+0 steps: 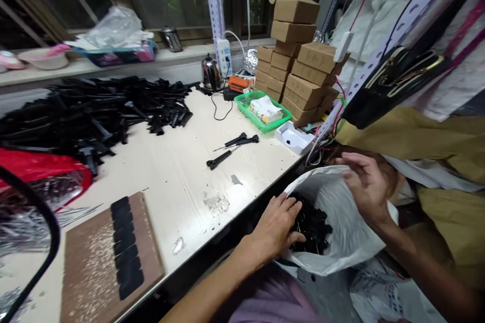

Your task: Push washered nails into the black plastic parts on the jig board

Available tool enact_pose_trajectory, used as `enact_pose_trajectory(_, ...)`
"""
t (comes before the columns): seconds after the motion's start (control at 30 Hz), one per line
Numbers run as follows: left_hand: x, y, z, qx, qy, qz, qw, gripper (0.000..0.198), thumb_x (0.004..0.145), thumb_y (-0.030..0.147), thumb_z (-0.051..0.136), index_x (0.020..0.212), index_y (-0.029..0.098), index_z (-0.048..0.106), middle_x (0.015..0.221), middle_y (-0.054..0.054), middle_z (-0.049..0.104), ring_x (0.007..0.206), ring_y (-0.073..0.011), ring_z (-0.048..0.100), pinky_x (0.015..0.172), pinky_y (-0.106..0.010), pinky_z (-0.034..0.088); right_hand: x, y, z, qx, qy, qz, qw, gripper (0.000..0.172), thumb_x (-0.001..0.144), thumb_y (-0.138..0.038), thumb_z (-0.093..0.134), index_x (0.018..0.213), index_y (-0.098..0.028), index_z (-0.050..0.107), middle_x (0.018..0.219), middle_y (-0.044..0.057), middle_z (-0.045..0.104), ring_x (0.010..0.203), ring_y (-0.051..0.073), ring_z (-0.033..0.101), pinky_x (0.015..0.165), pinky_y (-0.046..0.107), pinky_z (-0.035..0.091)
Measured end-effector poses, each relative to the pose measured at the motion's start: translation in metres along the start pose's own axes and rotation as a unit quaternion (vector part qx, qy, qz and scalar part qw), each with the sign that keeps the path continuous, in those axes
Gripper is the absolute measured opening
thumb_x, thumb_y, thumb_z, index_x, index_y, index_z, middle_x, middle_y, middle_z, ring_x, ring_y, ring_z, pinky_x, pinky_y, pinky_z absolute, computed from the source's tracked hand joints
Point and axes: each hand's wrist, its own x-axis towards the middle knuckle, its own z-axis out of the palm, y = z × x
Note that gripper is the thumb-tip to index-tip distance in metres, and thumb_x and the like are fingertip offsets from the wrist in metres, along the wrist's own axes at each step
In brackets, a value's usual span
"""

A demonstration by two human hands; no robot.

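A white plastic bag (pixel 343 222) hangs open beside the table's right edge, with several small black parts (pixel 312 229) inside it. My left hand (pixel 276 224) reaches into the bag's mouth, its fingers curled down onto the black parts; whether they grip any is hidden. My right hand (pixel 366 184) holds the bag's far rim, fingers bent over the plastic.
A big heap of black plastic pieces (pixel 94 108) covers the table's far left. A brown board (pixel 109 257) carries a row of black parts. Black tools (pixel 231 149), a green basket (pixel 261 111), a white tray (pixel 293 137), stacked cardboard boxes (pixel 299 60) and a kettle (pixel 210 73) stand farther back.
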Motion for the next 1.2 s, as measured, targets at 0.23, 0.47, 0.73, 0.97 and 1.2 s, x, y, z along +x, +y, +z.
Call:
enact_pose_trajectory(0.23, -0.039, -0.001, -0.007, 0.056, 0.083, -0.090, 0.991, 0.053, 0.083, 0.032, 0.061, 0.132, 0.017, 0.047, 0.137, -0.014, 0.048, 0.132, -0.0302, 0.037, 0.108, -0.050, 0.032, 0.098, -0.034, 0.192, -0.147, -0.314, -0.298, 0.889, 0.055, 0.080, -0.003, 0.040, 0.133, -0.016, 0.045, 0.136, 0.009, 0.048, 0.133, 0.027, 0.032, 0.104, 0.044, 0.034)
enact_pose_trajectory(0.47, -0.096, -0.044, -0.010, 0.040, 0.252, -0.182, 0.950, 0.036, 0.089, 0.030, 0.050, 0.123, 0.017, 0.056, 0.122, -0.012, 0.060, 0.114, -0.0223, 0.055, 0.097, -0.040, 0.047, 0.130, -0.018, 0.295, -0.227, -0.430, -0.442, 0.754, 0.040, 0.084, -0.016, 0.043, 0.124, -0.013, 0.048, 0.113, 0.014, 0.059, 0.117, 0.030, 0.043, 0.099, 0.049, 0.029)
enact_pose_trajectory(0.73, -0.112, -0.085, -0.014, -0.015, 0.339, -0.208, 0.917, 0.030, 0.088, 0.034, 0.050, 0.108, 0.016, 0.065, 0.105, -0.009, 0.069, 0.099, -0.0210, 0.063, 0.089, -0.037, 0.050, 0.116, -0.010, 0.295, -0.256, -0.448, -0.362, 0.777, 0.028, 0.092, -0.025, 0.027, 0.112, -0.011, 0.043, 0.115, 0.016, 0.050, 0.082, 0.022, 0.054, 0.068, 0.034, 0.041)
enact_pose_trajectory(0.97, -0.103, -0.097, -0.024, -0.058, 0.317, -0.242, 0.915, 0.035, 0.088, 0.041, 0.048, 0.107, 0.017, 0.066, 0.108, -0.006, 0.068, 0.099, -0.0199, 0.064, 0.091, -0.034, 0.049, 0.114, -0.002, 0.282, -0.259, -0.456, -0.340, 0.781, 0.029, 0.097, -0.028, 0.020, 0.120, -0.021, 0.036, 0.112, 0.008, 0.049, 0.072, 0.017, 0.051, 0.066, 0.033, 0.038)
enact_pose_trajectory(1.2, -0.100, -0.102, -0.021, -0.044, 0.317, -0.250, 0.914, 0.037, 0.087, 0.042, 0.047, 0.106, 0.018, 0.067, 0.107, -0.005, 0.069, 0.097, -0.0197, 0.064, 0.089, -0.032, 0.049, 0.111, -0.009, 0.269, -0.218, -0.436, -0.286, 0.825, 0.023, 0.098, -0.031, 0.027, 0.114, -0.022, 0.042, 0.108, 0.006, 0.050, 0.073, 0.014, 0.048, 0.068, 0.030, 0.037)
